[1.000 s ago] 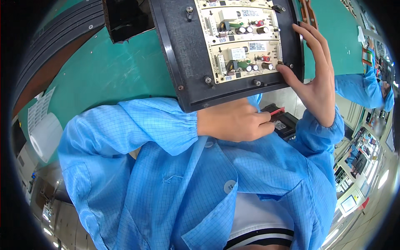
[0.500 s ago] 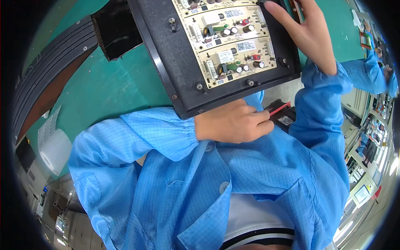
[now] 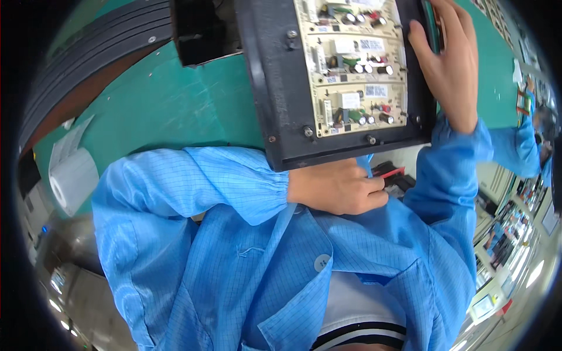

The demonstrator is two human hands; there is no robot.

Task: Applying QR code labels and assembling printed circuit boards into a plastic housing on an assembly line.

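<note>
A black tray-like fixture (image 3: 281, 88) with screw posts carries a panel of cream circuit boards (image 3: 354, 76), fitted with capacitors, white blocks and labels. My right hand (image 3: 453, 64) grips the fixture's right side, its thumb over the rim and its fingers along the outer side. Just in front of the fixture's near edge, my left hand (image 3: 339, 187) is held across my body with the fingers curled in. Its palm is turned away, so anything inside it is hidden.
A green work surface (image 3: 175, 105) lies underneath, with a black rail (image 3: 111, 64) and an open black box (image 3: 205, 32) at the far left. A white label roll (image 3: 73, 178) sits at the left edge. Another person's blue sleeve (image 3: 512, 149) shows at the right.
The fixture and both hands appear further right in the picture, partly through a shift of the view. My right thumb now lies further to the side of the boards.
</note>
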